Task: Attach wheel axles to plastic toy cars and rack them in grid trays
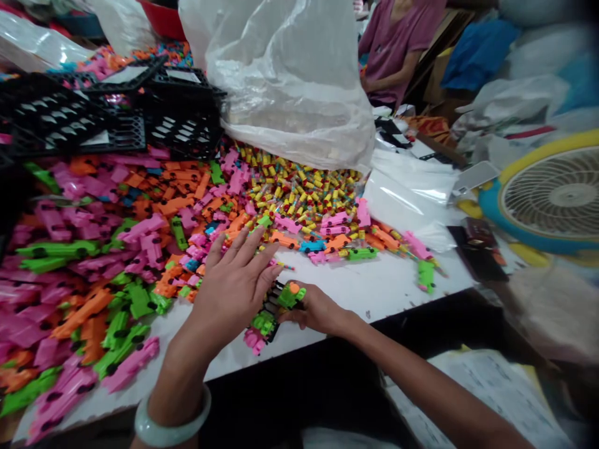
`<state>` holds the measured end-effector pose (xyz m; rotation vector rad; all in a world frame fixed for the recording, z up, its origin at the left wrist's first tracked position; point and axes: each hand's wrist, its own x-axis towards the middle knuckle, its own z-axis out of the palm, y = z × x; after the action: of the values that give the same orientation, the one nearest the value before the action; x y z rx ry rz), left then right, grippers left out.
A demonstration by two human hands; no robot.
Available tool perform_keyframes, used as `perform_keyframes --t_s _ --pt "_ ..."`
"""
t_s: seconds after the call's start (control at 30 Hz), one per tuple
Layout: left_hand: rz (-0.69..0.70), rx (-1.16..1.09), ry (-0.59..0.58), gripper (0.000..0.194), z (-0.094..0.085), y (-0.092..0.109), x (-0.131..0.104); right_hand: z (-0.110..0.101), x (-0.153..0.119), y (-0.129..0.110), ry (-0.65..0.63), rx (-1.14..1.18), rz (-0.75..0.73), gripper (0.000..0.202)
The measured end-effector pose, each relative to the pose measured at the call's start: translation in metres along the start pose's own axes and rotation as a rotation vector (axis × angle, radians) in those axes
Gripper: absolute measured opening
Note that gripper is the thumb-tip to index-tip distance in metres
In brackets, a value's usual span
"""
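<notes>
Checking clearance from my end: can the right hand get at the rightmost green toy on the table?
Probably yes: bare tabletop lies between the right hand and the green toy. That hand grips the toy cluster, though, and would likely need freeing first.

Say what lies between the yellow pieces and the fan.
Head view: between the yellow pieces and the fan lie translucent plastic sheets or bags, then a pale flat object beside the fan.
</notes>
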<state>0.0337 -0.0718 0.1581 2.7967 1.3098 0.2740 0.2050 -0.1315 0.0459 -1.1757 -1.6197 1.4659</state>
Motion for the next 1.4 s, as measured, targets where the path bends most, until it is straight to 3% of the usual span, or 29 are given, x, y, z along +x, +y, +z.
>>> perform_keyframes --t_s 0.17,0.27,0.4,0.5,0.6,0.7,0.77,0.83,0.93,1.0,1.07,1.2,1.3,1.4 --pt "-0.004 -0.013 -0.025 0.045 0.0 -0.001 -0.001 0.003 0.003 0.011 -0.186 0.191 0.1 0.016" --pt "-0.009 -0.018 -0.038 0.046 -0.001 0.0 -0.001 0.001 0.004 0.006 -0.166 0.055 0.021 0.01" --pt "-0.014 -0.013 -0.03 0.047 -0.001 0.001 0.0 -0.003 0.008 -0.01 -0.163 -0.33 -0.165 0.013" --pt "-0.005 -0.004 -0.005 0.047 0.0 0.002 0.0 -0.004 0.013 -0.018 -0.184 -0.502 -0.21 0.012" --pt "0.019 0.014 0.023 0.046 0.001 0.001 0.001 -0.001 0.015 -0.016 -0.171 -0.557 -0.242 0.009" --pt "0.027 0.041 0.028 0.046 0.002 0.0 0.0 0.0 0.01 -0.006 -0.171 -0.41 -0.249 0.01" --pt "0.031 0.055 0.02 0.047 0.003 -0.002 -0.002 -0.006 0.002 0.002 -0.047 -0.28 -0.219 0.016" --pt "0.046 0.066 0.02 0.048 0.004 -0.003 -0.003 -0.023 -0.008 0.008 0.253 -0.242 -0.16 0.022" --pt "0.061 0.073 0.038 0.048 0.005 -0.005 -0.003 -0.069 -0.022 0.011 0.765 -0.422 -0.057 0.023" --pt "0.07 0.074 0.049 0.048 0.006 -0.007 -0.002 -0.101 -0.028 0.012 0.966 -0.628 0.065 0.023" --pt "0.078 0.076 0.061 0.047 0.008 -0.008 0.0 -0.127 -0.029 0.012 1.046 -0.813 0.232 0.022" --pt "0.063 0.096 0.058 0.049 0.01 -0.007 0.001 -0.149 -0.021 0.016 0.992 -0.944 0.421 0.021" --pt "0.024 0.128 0.045 0.049 0.007 -0.002 0.001 -0.147 -0.016 0.015 0.997 -0.935 0.404 0.017" --pt "-0.016 0.138 0.035 0.051 0.003 0.002 0.002 -0.13 -0.015 0.006 1.052 -0.793 0.243 0.017"
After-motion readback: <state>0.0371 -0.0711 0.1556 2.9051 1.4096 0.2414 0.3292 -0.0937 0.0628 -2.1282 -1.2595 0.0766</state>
